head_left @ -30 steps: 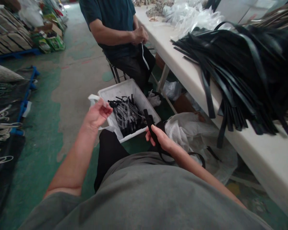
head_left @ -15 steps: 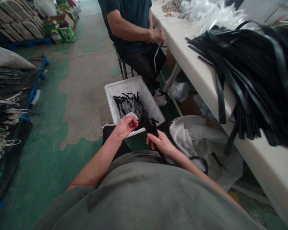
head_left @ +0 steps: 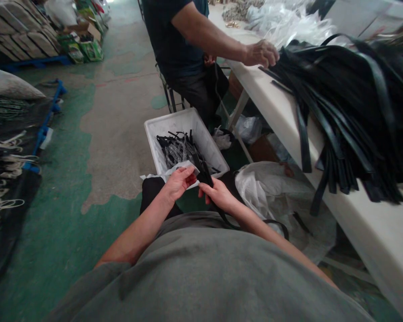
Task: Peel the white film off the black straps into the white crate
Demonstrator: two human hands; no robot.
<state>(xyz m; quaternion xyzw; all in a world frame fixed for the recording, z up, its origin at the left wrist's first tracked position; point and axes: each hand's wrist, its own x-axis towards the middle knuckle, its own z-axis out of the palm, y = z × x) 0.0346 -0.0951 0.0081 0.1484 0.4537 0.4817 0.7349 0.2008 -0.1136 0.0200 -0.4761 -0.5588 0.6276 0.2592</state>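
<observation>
Between its thumb and fingers my left hand (head_left: 180, 182) pinches a thin whitish plastic bag (head_left: 177, 167), which lies across the near edge of a white bin. Close beside it, my right hand (head_left: 218, 193) is closed around a black strap (head_left: 204, 172), whose lower part trails over my lap. The hands nearly touch. Beyond them stands the white bin (head_left: 152, 142) with black straps and clear plastic (head_left: 177, 147) inside. How the strap end meets the bag is too small to tell.
A seated person (head_left: 177, 44) reaches a hand to a large pile of black straps (head_left: 349, 112) on the white table (head_left: 366, 214) at the right. A translucent sack (head_left: 258, 179) stands beside my right leg. Blue pallets (head_left: 42, 138) with bundles lie at the left.
My left hand and the bag have come closer to the strap, and more of the bag shows. The other person's hand has moved right, onto the strap pile.
</observation>
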